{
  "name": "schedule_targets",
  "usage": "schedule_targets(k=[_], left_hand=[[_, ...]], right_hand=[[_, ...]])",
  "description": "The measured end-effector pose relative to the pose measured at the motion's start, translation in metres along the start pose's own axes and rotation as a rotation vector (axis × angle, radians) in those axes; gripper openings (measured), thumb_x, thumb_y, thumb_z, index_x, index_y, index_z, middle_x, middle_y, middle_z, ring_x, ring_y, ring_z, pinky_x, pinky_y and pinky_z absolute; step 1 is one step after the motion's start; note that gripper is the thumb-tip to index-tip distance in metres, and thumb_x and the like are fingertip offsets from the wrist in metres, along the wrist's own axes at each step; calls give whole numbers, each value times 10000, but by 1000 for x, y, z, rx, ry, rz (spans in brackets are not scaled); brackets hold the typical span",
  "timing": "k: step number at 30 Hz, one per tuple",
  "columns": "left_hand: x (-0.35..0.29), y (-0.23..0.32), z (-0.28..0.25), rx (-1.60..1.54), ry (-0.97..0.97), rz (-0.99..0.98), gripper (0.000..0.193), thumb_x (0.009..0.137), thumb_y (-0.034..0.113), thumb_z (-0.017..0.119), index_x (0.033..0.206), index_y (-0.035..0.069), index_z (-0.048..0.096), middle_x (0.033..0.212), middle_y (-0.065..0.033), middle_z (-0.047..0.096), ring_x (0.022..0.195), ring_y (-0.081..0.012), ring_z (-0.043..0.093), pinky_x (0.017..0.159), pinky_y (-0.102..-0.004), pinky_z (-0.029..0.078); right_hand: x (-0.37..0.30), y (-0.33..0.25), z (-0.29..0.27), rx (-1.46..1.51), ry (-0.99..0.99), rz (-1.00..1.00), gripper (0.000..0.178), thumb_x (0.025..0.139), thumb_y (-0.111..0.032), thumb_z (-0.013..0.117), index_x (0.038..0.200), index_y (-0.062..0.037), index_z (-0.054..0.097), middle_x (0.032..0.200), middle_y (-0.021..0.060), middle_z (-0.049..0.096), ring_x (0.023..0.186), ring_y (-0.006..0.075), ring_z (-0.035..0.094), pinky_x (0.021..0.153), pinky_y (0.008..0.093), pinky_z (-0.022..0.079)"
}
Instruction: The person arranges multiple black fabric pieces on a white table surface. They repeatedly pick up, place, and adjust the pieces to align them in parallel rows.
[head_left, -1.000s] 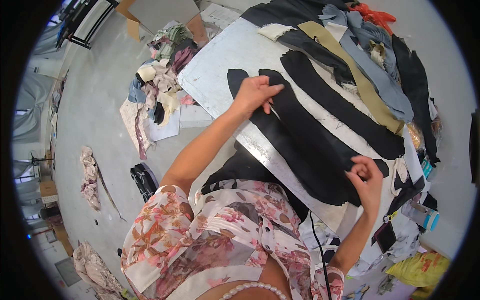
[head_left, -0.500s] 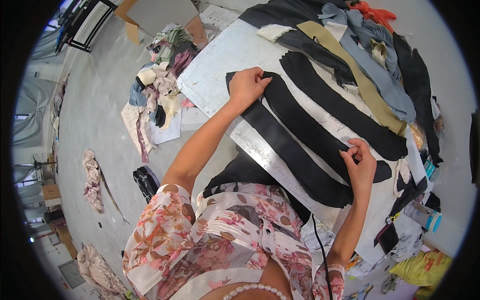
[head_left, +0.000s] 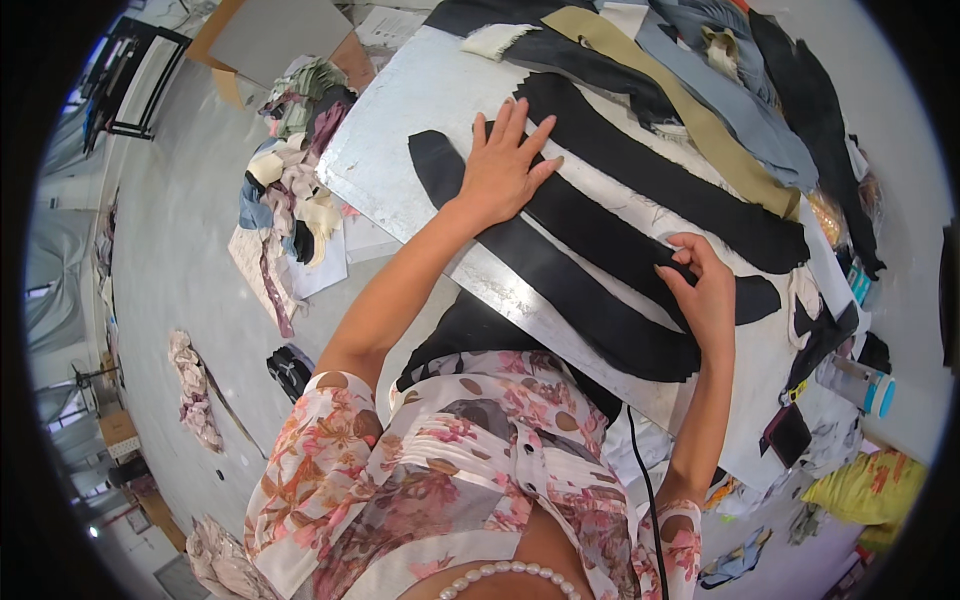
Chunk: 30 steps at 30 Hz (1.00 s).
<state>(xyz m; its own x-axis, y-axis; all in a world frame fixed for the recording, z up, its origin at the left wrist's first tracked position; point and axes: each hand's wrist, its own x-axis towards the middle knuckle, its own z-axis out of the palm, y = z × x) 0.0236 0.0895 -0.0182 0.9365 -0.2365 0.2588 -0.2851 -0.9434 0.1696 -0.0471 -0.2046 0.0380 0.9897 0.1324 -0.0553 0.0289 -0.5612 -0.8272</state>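
Three curved black fabric strips lie side by side on a worn metal-topped table. My left hand (head_left: pixel 500 172) rests with fingers spread, palm down, over the upper left end of the middle black fabric strip (head_left: pixel 610 243). Toward that strip's right end, my right hand (head_left: pixel 704 295) has its thumb and curled fingers pinched on the cloth, covering part of it. The near black fabric strip (head_left: pixel 565 288) runs along the table's front edge, its left end passing by my left wrist. Beyond lies the far black fabric strip (head_left: pixel 655 172), with frayed pale fabric between.
Bare metal of the table (head_left: pixel 375 140) shows at left. An olive fabric strip (head_left: pixel 690 125) and blue-grey fabric (head_left: pixel 725 110) are heaped at the back. Fabric scraps (head_left: pixel 300 180) pile on the floor near a cardboard box (head_left: pixel 275 45). A phone (head_left: pixel 788 435) lies lower right.
My left hand has let go of the strip ends it pinched and now lies spread on the middle strip. The near strip's left end is uncovered. My right hand stays at the middle strip.
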Motion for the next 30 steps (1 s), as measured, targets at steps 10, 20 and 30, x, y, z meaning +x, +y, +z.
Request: schedule_targets(k=[10, 20, 30], left_hand=[[-2, 47, 1, -64, -56, 224, 598, 961, 489, 494, 1463, 174, 414, 1547, -176, 286, 1464, -333, 201, 1154, -580, 141], [0, 45, 1, -59, -91, 242, 605, 976, 499, 458, 1486, 183, 376, 1559, -175, 262, 1470, -332, 180, 1159, -583, 115], [-1, 133, 15, -192, -168, 546, 607, 961, 500, 473, 1462, 162, 407, 1566, -131, 253, 1470, -267, 199, 1181, -532, 102]], right_hand=[[-17, 11, -31, -111, -18, 103, 401, 737, 61, 727, 1105, -45, 608, 767, -15, 549, 688, 58, 502, 663, 201, 430], [-16, 40, -45, -180, 101, 160, 389, 713, -66, 774, 1075, -84, 634, 687, 53, 588, 614, 180, 577, 597, 302, 442], [-20, 38, -48, -341, 82, 138, 414, 714, -81, 780, 1098, -88, 626, 745, 54, 616, 667, 203, 617, 639, 316, 475]])
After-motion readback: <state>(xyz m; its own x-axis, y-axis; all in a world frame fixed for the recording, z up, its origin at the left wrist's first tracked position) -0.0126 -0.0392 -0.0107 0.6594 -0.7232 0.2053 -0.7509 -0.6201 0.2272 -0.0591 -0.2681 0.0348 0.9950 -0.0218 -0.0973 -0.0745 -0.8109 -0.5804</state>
